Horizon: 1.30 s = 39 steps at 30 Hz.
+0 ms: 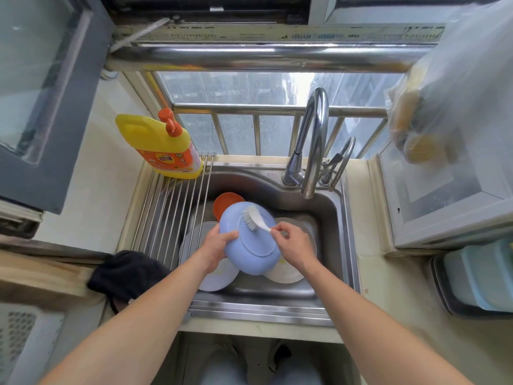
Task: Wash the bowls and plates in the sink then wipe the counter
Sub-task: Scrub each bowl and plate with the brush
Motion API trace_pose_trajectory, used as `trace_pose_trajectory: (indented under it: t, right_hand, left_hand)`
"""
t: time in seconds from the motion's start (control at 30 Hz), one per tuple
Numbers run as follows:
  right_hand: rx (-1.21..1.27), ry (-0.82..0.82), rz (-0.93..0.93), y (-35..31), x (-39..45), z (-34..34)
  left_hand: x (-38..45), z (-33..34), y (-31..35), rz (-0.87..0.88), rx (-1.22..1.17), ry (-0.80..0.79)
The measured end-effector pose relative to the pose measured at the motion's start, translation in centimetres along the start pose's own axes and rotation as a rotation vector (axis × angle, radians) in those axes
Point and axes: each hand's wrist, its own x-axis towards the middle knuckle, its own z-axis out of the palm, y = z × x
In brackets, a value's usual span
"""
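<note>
Over the steel sink (330, 207) I hold a light blue bowl (249, 245) upside down, its base facing up. My left hand (218, 244) grips its left rim, thumb on the outside. My right hand (294, 241) pinches the handle of a white dish brush (254, 216), whose bristles rest on the bowl's upper part. Under the bowl lie an orange dish (223, 204), a pale blue plate (219, 276) and a white plate (286, 272).
A roll-up steel rack (169, 207) covers the sink's left side, with a yellow detergent bottle (163, 147) at its back. A black cloth (125, 273) lies on the left counter. The tap (313, 143) arches over the sink's back right. A tray (477, 276) sits far right.
</note>
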Motion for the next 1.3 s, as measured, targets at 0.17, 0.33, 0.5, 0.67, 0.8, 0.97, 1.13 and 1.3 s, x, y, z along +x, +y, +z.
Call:
trace_pose_trajectory:
  t: [0.17, 0.33, 0.5, 0.67, 0.8, 0.97, 1.13, 1.3]
  right_hand:
    - [-0.058, -0.171, -0.047, 2.5, -1.0, -0.9]
    - [-0.231, 0.087, 0.138, 4.5, -1.2, -1.8]
    - [-0.254, 0.136, 0.143, 3.8, -0.6, -1.5]
    - [-0.244, 0.074, 0.155, 4.3, -0.2, 0.1]
    - [-0.247, 0.03, 0.166, 5.1, -0.6, 1.5]
    - [-0.234, -0.005, 0.194, 5.9, -0.7, 2.1]
    - [-0.262, 0.002, 0.285, 6.6, -0.6, 1.3]
    - [-0.311, 0.003, 0.382, 8.4, 0.1, 0.6]
  left_hand:
    - [-0.2, -0.9, 1.5, 0.16, 0.119, 0.169]
    - [-1.8, -0.6, 2.2, 0.483, 0.817, 0.142]
    - [-2.4, -0.5, -0.1, 0.476, 1.377, -0.166]
    - [-1.5, -0.7, -4.0, 0.32, 1.581, -0.119]
    - [-1.0, -0.5, -5.5, 0.181, 1.5, -0.069]
    - [0.3, 0.6, -7.2, 0.145, 1.296, -0.093]
    - [2.0, 2.5, -8.0, 0.001, 1.133, -0.193]
    - [3.2, 4.3, -8.1, -0.097, 1.121, -0.206]
